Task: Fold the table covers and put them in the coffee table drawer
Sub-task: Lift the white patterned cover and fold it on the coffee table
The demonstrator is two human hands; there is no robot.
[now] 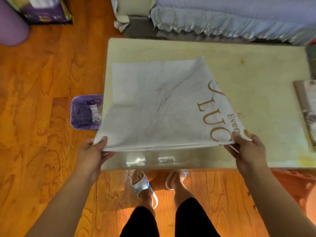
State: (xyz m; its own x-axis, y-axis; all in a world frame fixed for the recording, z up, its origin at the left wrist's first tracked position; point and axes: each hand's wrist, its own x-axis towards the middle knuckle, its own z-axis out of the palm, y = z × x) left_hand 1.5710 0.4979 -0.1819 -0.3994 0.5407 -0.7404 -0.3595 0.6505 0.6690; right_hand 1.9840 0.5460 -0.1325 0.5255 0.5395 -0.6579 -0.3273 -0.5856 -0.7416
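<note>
Standing at the near edge of the coffee table [256,69], you had your feet in pale slippers [143,185] on the orange wood floor [42,82]. Your left hand [93,151] pinched the near left corner of the white table cover [153,103], with the thumb on top and the fingers curled under. Your right hand [246,149] pinched the near right corner the same way. You held the near edge lifted a little off the table, and the far part lay flat on the top. I think you were in the middle of folding it. The next move looked like bringing the near edge over to the far edge, so you would need to keep both corners level and line them up. The cover looked thin and soft, with a few creases across the middle. It seemed doubled already, since layers showed along the near edge. Gold letters [213,120] ran down its right side. Off to the right lay another folded cloth [306,106], grey and patterned. To the left, on the floor, sat a purple basket [85,112]. Farther back was a sofa with a lacy blue cover [222,19]. No drawer showed, so I could not tell where it was.
</note>
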